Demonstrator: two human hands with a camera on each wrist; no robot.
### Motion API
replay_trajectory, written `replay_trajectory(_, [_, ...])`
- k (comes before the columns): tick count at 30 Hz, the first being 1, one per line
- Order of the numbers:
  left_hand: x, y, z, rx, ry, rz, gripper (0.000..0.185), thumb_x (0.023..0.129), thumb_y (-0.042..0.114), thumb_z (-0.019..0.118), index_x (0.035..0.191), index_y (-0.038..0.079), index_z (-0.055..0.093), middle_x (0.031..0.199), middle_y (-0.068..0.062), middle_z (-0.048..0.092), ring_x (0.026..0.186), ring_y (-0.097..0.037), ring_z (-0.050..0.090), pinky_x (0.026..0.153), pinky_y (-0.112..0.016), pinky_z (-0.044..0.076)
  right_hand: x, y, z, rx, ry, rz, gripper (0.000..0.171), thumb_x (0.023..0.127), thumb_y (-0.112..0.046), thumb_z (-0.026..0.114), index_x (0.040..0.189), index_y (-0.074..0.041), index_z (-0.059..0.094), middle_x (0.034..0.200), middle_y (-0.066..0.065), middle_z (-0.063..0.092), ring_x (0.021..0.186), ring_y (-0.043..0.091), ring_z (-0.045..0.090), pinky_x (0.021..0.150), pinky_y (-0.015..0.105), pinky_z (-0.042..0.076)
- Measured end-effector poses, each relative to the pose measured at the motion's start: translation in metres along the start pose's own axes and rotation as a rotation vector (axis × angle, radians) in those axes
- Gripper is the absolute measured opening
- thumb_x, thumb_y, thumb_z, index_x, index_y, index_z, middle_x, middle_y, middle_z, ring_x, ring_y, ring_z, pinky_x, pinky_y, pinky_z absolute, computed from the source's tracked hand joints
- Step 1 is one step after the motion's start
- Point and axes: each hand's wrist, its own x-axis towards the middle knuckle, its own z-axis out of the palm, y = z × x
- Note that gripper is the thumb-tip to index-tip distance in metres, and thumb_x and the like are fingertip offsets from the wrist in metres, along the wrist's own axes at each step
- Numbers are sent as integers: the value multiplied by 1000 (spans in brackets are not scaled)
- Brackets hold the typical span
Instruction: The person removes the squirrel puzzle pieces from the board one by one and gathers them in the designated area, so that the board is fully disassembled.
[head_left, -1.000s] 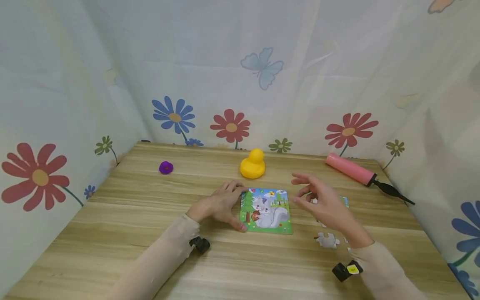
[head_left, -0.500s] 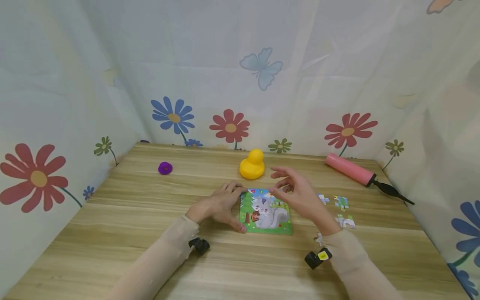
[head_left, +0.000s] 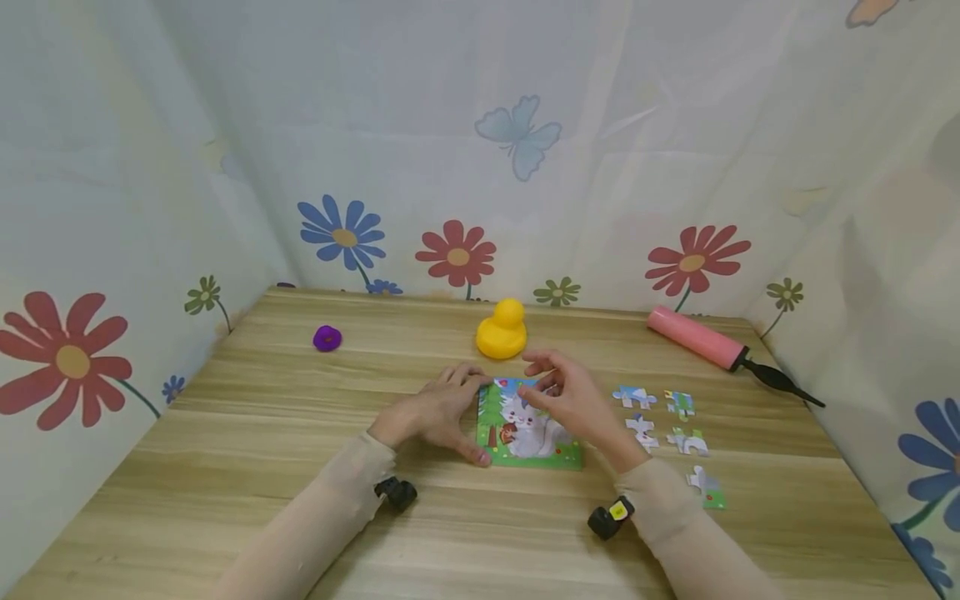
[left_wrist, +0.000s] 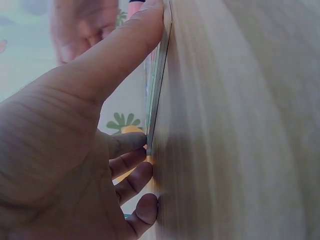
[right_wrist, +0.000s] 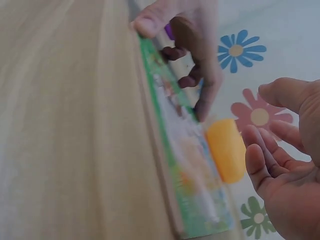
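Observation:
A square squirrel picture puzzle (head_left: 525, 433) lies flat on the wooden table. My left hand (head_left: 442, 412) holds its left side, with the thumb at the near corner and the index finger at the far corner. In the left wrist view that thumb (left_wrist: 120, 55) lies along the board's thin edge, while the other fingers rest at the tabletop. Over the upper right of the picture hovers my right hand (head_left: 573, 404), hiding that part in the head view. The right wrist view shows its thumb and fingers apart with nothing between them (right_wrist: 295, 145).
Several loose jigsaw pieces (head_left: 687, 442) lie to the right of the board. Behind it stands a yellow rubber duck (head_left: 502, 332). A pink pump (head_left: 693, 337) with a black end is at the back right, and a small purple object (head_left: 327, 338) at the back left.
My right hand has moved left, from over the loose pieces to above the puzzle board, uncovering those pieces. My left hand has stayed at the board's left side.

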Motion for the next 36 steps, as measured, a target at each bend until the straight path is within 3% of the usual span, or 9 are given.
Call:
replay_trajectory(6, [-1,-2,0,2,-2,0,130,76,68,97,176,16,31,180,-12,24,159,-36,29,133,-60,30,3,17,12,-1,-49,-7,50,103,-12,81,148,3,63,127,23,72,97,24,73,80,23,60])
replay_trajectory(22, [1,-1,1,11,8,30,127,78,65,97,174,13,33,178,-13,27,158,-36,31,133,-59,30,8,25,24,-124,-42,73,46,99,-17,87,140,-3,71,115,5,75,90,16,63,74,24,53])
replay_trajectory(36, [0,0,2,2,11,28,127,78,64,98,173,11,34,177,-14,27,157,-36,31,133,-60,31,6,24,27,-226,-56,53,34,94,-22,94,121,-7,79,109,7,65,89,16,58,74,25,50])
